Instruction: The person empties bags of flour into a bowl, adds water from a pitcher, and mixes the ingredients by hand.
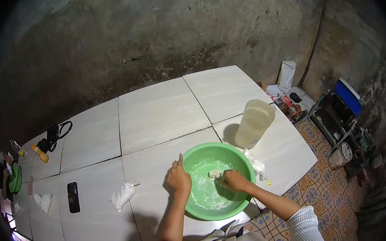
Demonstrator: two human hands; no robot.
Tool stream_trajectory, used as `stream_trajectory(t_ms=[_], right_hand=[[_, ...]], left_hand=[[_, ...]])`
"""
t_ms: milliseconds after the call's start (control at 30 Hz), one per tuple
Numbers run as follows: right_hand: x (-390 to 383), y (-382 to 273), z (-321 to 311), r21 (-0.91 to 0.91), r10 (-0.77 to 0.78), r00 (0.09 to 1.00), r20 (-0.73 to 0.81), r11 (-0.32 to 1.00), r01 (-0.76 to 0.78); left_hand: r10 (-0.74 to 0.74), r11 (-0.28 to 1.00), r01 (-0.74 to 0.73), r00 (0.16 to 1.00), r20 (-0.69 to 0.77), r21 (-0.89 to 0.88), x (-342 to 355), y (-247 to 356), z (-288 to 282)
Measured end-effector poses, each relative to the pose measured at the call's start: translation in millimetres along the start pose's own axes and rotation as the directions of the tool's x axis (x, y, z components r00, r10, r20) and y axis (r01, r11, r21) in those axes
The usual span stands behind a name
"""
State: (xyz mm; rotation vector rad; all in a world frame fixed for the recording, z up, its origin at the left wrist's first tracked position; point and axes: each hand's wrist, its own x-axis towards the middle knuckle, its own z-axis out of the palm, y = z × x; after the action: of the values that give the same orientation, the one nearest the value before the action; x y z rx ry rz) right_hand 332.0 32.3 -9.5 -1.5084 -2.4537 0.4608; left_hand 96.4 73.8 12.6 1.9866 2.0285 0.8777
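My left hand grips the left rim of a green plastic basin. My right hand is inside the basin, fingers curled down beside a pale lump of dough; whether it holds anything is hidden. White powdery residue streaks the basin's floor and sides. A tall translucent jug of cloudy pale liquid stands behind the basin at the right, with a crumpled white bag below it. To the left lies a bag of white powder.
The tiled table also holds a phone, another white bag, a black strapped bag and a yellow bottle. Another person is at the far left by a green basin. Blue-topped equipment stands right on the patterned floor.
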Motion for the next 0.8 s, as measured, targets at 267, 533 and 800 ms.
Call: stream_trajectory(t_ms=[267,533,800], right_hand=[[26.0,27.1,18.8,0.117,0.108,0.987,-0.119,0.989,-0.094],[84.6,21.4,29.6,0.116,-0.044,0.981,-0.188,0.991,0.066],[85.1,-29.3,71.0,0.112,-0.217,0.944,-0.248,0.962,0.250]], left_hand=[[0.004,1.000,-0.005,1.000,0.027,0.016,-0.3,2.8,1.5],[0.012,0.999,-0.009,0.998,0.068,-0.037,0.4,7.0,-12.1],[-0.083,0.996,0.086,0.977,0.197,-0.008,11.2,5.4,-20.4]])
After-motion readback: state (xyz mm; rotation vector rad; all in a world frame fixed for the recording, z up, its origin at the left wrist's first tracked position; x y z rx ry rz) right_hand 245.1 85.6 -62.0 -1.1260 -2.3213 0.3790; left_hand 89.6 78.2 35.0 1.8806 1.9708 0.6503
